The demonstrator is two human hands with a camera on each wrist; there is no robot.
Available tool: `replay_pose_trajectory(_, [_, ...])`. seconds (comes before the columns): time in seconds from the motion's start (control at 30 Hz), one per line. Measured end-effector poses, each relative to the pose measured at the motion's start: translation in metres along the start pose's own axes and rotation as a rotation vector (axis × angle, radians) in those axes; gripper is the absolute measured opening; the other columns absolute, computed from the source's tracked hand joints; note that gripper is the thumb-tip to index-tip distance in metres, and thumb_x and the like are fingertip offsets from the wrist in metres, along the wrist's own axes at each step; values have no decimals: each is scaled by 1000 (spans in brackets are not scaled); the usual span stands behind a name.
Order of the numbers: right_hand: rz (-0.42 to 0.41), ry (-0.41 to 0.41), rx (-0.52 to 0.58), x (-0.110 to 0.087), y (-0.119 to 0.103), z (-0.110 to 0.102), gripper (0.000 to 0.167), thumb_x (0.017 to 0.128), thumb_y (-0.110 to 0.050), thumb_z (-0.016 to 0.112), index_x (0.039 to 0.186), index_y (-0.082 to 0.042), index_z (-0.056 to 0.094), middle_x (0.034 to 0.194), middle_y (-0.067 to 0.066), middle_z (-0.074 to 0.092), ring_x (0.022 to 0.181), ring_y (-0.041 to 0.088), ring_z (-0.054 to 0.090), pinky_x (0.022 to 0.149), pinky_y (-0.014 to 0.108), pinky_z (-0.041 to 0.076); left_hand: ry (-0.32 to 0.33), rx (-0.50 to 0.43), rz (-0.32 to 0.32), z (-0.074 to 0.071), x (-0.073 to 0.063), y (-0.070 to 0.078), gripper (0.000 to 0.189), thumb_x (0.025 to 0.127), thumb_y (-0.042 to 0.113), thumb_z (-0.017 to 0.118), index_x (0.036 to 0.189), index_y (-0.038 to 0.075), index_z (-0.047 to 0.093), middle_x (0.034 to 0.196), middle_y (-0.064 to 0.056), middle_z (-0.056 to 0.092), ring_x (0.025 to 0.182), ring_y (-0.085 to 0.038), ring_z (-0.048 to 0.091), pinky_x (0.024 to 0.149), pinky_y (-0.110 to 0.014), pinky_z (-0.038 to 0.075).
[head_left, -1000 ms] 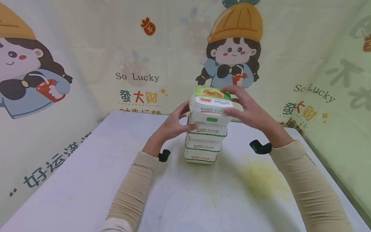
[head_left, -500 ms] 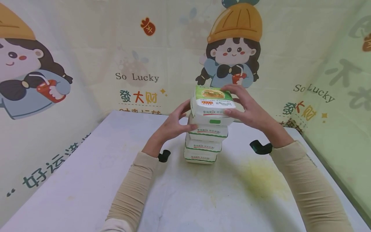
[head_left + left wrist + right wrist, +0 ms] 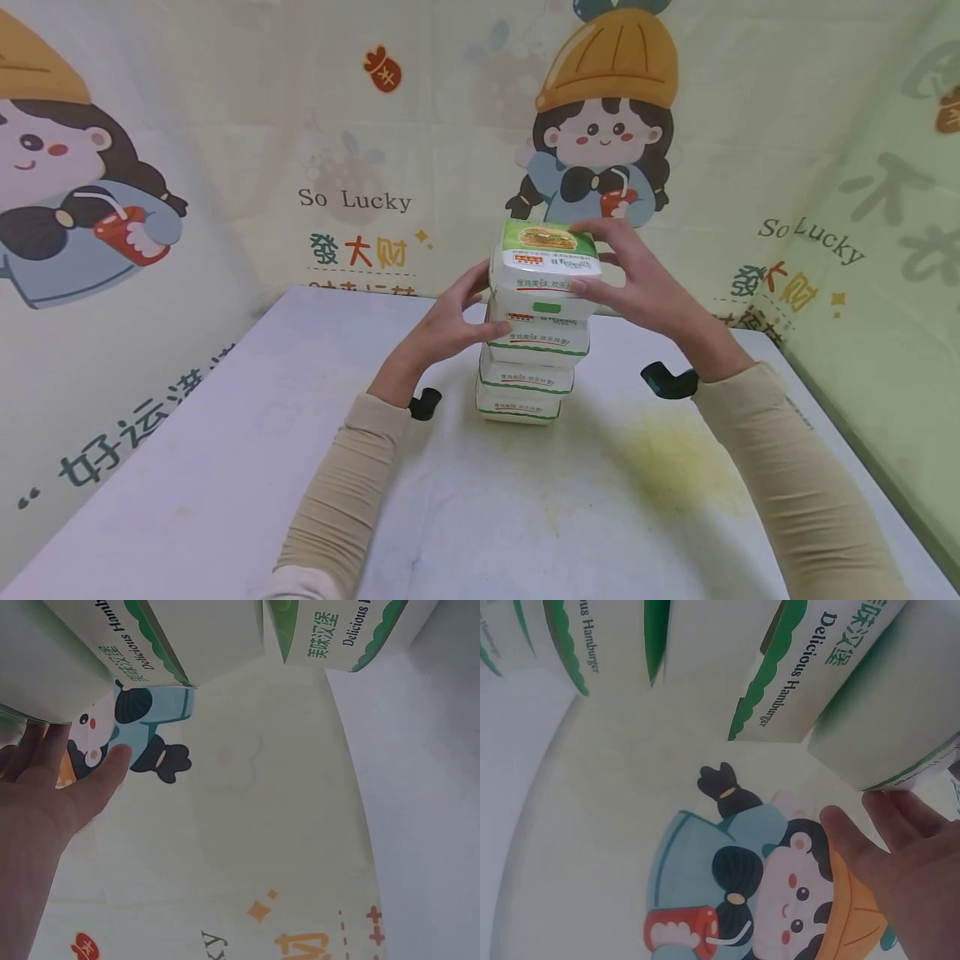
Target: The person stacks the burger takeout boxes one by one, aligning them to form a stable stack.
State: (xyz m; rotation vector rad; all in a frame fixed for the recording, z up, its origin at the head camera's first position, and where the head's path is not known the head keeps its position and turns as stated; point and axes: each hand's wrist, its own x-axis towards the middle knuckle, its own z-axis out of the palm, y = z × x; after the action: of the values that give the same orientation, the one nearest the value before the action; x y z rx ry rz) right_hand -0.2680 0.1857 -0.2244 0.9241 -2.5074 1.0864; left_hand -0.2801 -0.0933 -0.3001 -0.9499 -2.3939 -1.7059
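Observation:
Several white and green paper hamburger boxes stand in a stack, each set a little off from the one below. My right hand (image 3: 645,279) grips the top hamburger box (image 3: 547,271) by its right side, fingers over the lid's edge and thumb on the front. At the stack's left side, my left hand (image 3: 450,321) rests with its fingers by the top box and its thumb stretched across the corner of the second box (image 3: 540,340). The left wrist view shows that thumb (image 3: 112,769) straight. Two lower boxes (image 3: 525,379) carry the rest; fingertips behind the stack are hidden.
A white table (image 3: 480,517) with a yellowish stain holds the stack near its back edge. Printed cloth (image 3: 450,125) with cartoon figures hangs behind and along both sides. Black wrist mounts (image 3: 667,381) stick out beside the sleeves.
The top box tipped toward me and shifted slightly right, then moved back left and levelled, with my right hand following. My left hand and the lower boxes look almost unmoved.

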Motion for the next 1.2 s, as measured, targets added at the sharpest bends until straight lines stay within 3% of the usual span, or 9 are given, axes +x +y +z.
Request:
replay_pose_trajectory(0.7, [-4, -8, 21, -2, 1, -1, 64, 89, -38, 68, 146, -28, 39, 153, -2, 31, 141, 25, 28, 112, 60, 35, 2, -15, 6, -3, -1, 1, 90, 83, 27, 78, 156, 28, 26, 155, 9, 39, 145, -9, 33, 122, -46, 26])
replay_pose_trajectory(0.87, [-9, 2, 52, -7, 3, -4, 63, 93, -35, 61, 149, -24, 35, 155, -2, 29, 143, 28, 26, 114, 62, 32, 7, 10, 12, -5, -5, 0, 89, 84, 29, 77, 157, 29, 25, 157, 11, 36, 146, -7, 31, 122, -46, 26])
replay_pose_trajectory(1.2, [146, 21, 131, -32, 12, -11, 61, 101, -43, 35, 157, -25, 20, 163, 1, 15, 148, 33, 17, 113, 73, 22, 27, 100, -6, -20, -23, -8, 78, 95, 48, 56, 159, 19, 21, 162, 2, 30, 150, -13, 27, 123, -46, 24])
